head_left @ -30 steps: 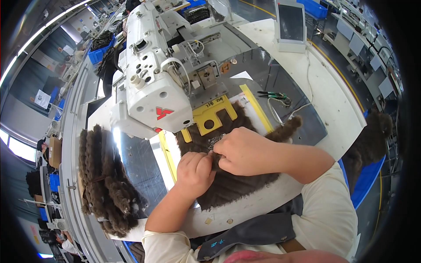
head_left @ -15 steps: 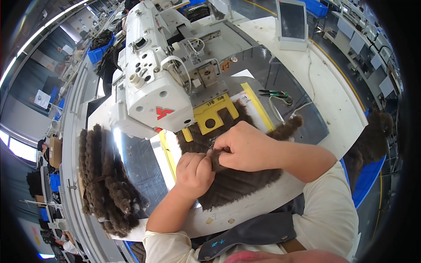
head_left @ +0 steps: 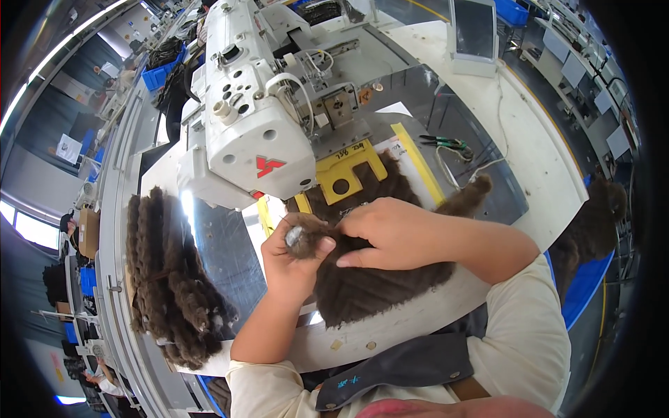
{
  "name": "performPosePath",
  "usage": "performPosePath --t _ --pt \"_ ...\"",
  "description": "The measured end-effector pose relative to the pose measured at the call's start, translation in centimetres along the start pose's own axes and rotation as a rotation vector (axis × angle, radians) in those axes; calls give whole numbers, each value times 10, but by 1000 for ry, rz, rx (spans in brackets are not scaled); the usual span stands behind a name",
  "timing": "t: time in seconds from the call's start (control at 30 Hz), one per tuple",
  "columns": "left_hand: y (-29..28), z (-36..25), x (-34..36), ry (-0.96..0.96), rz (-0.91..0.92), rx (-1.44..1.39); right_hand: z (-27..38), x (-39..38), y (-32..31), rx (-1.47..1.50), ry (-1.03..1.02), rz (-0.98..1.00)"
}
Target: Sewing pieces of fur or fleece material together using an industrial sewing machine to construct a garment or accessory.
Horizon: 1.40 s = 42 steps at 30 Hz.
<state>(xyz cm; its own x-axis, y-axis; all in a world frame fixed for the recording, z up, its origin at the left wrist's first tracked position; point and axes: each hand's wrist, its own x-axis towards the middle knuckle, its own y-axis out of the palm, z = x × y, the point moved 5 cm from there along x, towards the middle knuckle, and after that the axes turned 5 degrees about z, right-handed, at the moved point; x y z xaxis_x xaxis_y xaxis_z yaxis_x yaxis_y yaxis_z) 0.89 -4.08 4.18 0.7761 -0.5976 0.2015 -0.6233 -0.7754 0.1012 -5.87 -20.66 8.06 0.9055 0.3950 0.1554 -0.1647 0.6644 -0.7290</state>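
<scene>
My left hand (head_left: 287, 261) is closed around a short brown fur strip (head_left: 305, 244), whose rolled end shows a white core. Beside it, my right hand (head_left: 390, 233) has its fingers curled against the same strip; its thumb points left, and the fingertips are partly hidden. Both hands hover over a flat brown fur panel (head_left: 376, 292) with slanting ridges. A yellow template plate (head_left: 352, 171) with cut-outs lies on the panel's far part, in front of the white sewing machine head (head_left: 261, 157).
Brown fur strips (head_left: 164, 279) are bundled at the left. Green-handled snips (head_left: 449, 144) and a pale cord (head_left: 481, 169) lie to the right, near another fur roll (head_left: 467, 197). A screen (head_left: 474, 31) stands behind. More fur fills a blue bin (head_left: 585, 279) beside the table.
My left hand has turned palm up and moved slightly up and left, bringing the strip's white-cored end into view. The right hand's thumb has come away from the left fingers.
</scene>
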Motion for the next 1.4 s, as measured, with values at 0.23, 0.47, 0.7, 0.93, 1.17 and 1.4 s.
performPosePath --t 0.23,0.47,0.7,0.93,1.17,1.4 --pt "-8 -9 1 37 18 -51 1 -4 -7 19 56 3" --pt "-7 -10 1 103 -26 14 2 -3 6 -84 29 -19" --pt "-12 -17 2 207 -32 -166 6 -7 -11 -46 18 -62" --pt "0 -7 -6 183 122 135 10 -4 -9 18 -66 -109" --pt "3 -28 4 302 105 291 9 -9 -11 -174 -163 -183" --pt "-7 -21 -2 420 165 280 14 -12 -13 -225 -226 -238"
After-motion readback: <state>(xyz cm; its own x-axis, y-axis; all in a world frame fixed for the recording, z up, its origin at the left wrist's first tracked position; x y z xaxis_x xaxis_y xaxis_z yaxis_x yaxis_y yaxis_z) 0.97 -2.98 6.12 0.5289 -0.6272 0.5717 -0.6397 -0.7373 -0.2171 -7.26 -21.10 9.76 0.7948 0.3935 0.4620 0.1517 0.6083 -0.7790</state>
